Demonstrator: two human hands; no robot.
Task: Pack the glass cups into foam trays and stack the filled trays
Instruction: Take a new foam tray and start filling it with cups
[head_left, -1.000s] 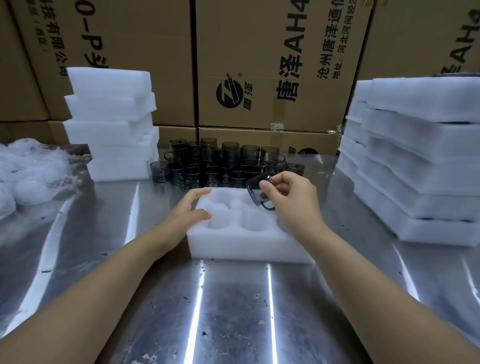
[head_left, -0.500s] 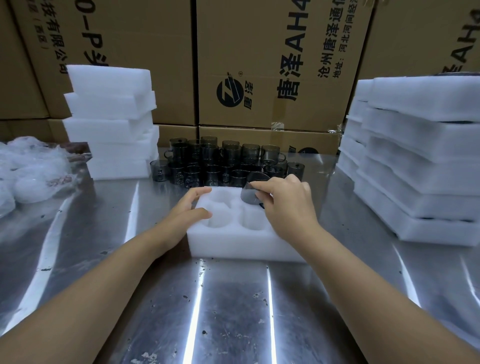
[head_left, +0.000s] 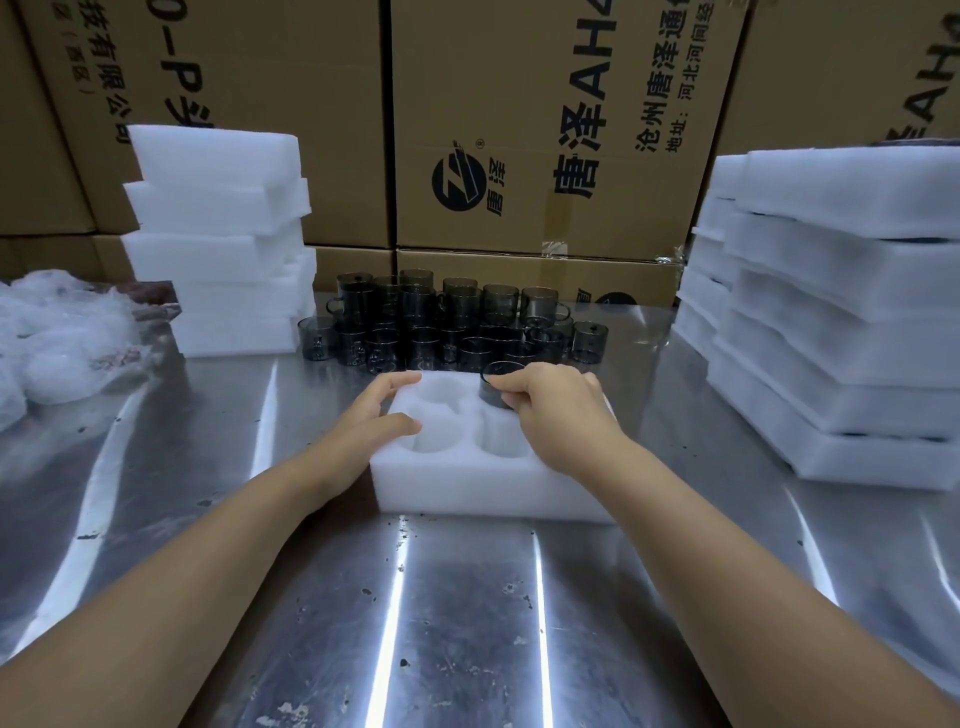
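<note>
A white foam tray (head_left: 467, 488) with round pockets lies on the steel table in front of me. My left hand (head_left: 369, 421) rests on its left rim, thumb and fingers spread along the edge. My right hand (head_left: 558, 410) pinches a dark smoked glass cup (head_left: 493, 387) by its rim; the cup stands upright in the tray's far middle pocket. The near pockets hold nothing. Behind the tray stands a cluster of several dark glass cups (head_left: 447, 322) in rows.
A stack of foam trays (head_left: 223, 244) rises at the back left, and a wider stack of foam trays (head_left: 841, 312) fills the right side. Crumpled plastic wrap (head_left: 57, 338) lies far left. Cardboard boxes (head_left: 519, 130) wall off the back. The steel table (head_left: 467, 623) reflects light.
My right hand brought the cup from a tilted hold above the tray's right side forward and down, turning it upright into a far pocket. The left hand stayed on the tray's rim.
</note>
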